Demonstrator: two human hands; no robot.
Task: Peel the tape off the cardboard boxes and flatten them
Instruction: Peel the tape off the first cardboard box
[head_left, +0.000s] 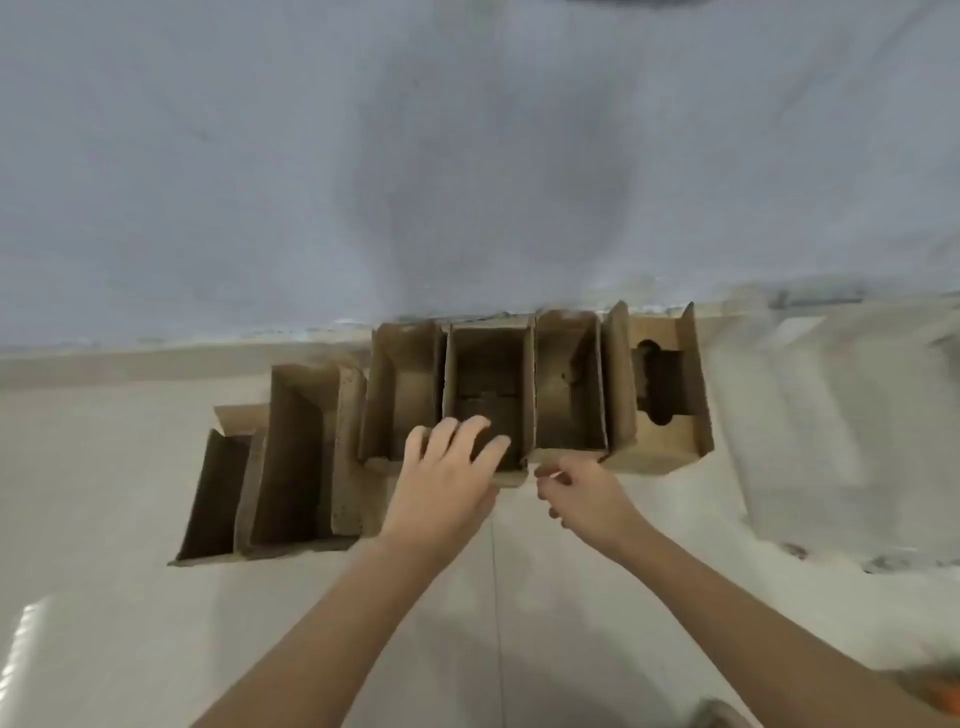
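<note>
While both bare arms reach forward from the bottom of the head view, the left hand (449, 470) lies over the near rim of the middle cardboard box (488, 384), its fingers (480, 427) spread apart and only lightly bent, their tips draped over the edge into the dark inside; whether the thumb presses the outer wall is hidden under the palm. Just beside it, the right hand (582, 496) has its fingers curled in toward the thumb at the near corner of the same box, close to the front edge of the neighbouring box (569, 384); motion blur smears the fingertips, so I cannot tell whether they pinch a strip of tape, the cardboard lip, or nothing. The open boxes stand in a row on the pale floor (156, 623) against the grey-blue wall (467, 156), touching side to side: two long ones (291, 457) lower at the left, three upright in the middle, and one at the far right (662, 384) with a shaped cut-out in its panel. No tape can be made out on any box at this sharpness. Blurred pale bulk (852, 426) at the right cannot be identified, and an orange patch (935, 686) is cut off by the lower right corner.
</note>
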